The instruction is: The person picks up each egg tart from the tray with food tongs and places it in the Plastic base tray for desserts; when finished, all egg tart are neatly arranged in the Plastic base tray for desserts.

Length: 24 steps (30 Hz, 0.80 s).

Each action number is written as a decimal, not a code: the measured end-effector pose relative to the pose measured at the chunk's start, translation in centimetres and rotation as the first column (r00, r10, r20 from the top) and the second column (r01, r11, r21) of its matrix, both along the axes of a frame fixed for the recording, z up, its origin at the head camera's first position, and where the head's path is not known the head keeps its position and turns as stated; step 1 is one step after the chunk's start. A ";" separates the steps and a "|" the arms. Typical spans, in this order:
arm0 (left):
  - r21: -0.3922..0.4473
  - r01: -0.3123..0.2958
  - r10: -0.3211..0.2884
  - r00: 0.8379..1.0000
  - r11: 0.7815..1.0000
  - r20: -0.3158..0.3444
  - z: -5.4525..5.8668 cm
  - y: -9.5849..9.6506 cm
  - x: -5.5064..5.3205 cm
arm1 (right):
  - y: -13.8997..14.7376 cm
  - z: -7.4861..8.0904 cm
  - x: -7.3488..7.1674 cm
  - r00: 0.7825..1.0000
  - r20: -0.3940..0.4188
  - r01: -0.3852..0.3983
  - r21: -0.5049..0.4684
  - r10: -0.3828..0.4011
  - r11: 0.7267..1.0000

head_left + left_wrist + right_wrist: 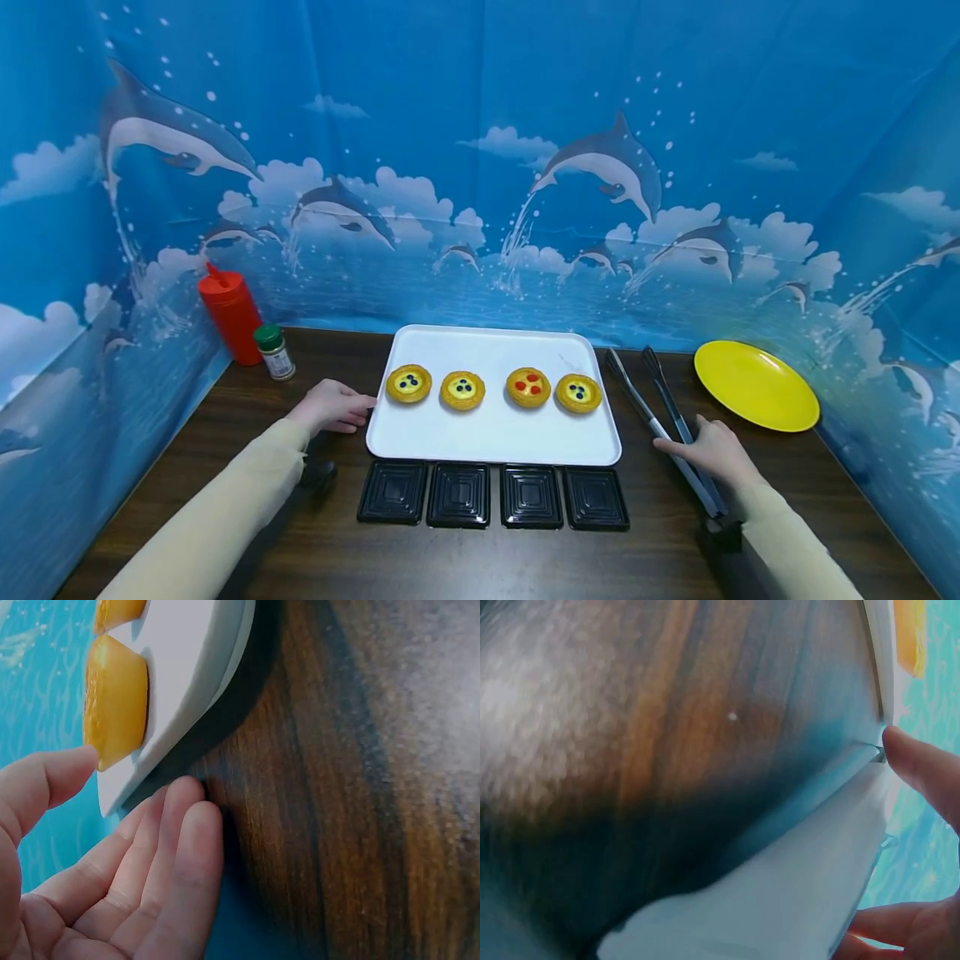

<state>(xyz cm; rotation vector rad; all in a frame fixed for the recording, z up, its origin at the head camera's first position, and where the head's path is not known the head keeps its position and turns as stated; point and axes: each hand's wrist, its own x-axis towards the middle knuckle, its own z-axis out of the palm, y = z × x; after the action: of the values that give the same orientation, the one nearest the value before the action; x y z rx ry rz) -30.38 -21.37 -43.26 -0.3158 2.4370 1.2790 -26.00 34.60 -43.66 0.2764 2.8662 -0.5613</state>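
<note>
At the tongs (pixel 660 427) now, with the right grip (pixel 717 454) apart astride them!
Probably a pick-up step, calling next for fingers closed on the tongs, there on the desk (pixel 465 567); at the white tray's (pixel 487 437) left rim, with the left grip (pixel 333 407) also apart. On the tray, four tarts (pixel 462 391), three blue-dotted, one red-dotted; just nearer, four black dishes (pixel 458 495) showing stepped bottoms; to the right, a yellow plate (pixel 757 386).

From afar I see a dark table (pixel 465 567) bearing bottle (pixel 231 318) and shaker (pixel 276 357) at ten o'clock, tray (pixel 491 433) at twelve, plate (pixel 757 387) at two, tongs (pixel 658 428) at three, dishes (pixel 459 495) at six.
</note>
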 end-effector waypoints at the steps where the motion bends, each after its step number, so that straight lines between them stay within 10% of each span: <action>1: 0.011 -0.002 0.002 1.000 1.000 0.008 -0.1 0.0 -0.1 | 0.0 -0.1 0.0 1.000 0.004 0.005 -0.006 -0.005 1.000; 24: 0.096 -0.056 0.047 0.995 0.994 0.090 -0.3 0.7 -1.0 | -1.3 -1.2 -1.3 0.998 -0.055 0.020 0.020 -0.019 1.000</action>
<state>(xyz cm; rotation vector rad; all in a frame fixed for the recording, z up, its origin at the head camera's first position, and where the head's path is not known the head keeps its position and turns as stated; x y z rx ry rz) -31.37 -20.70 -43.51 -0.4011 2.2985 1.3722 -27.30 33.27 -44.82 0.2969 2.9264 -0.5522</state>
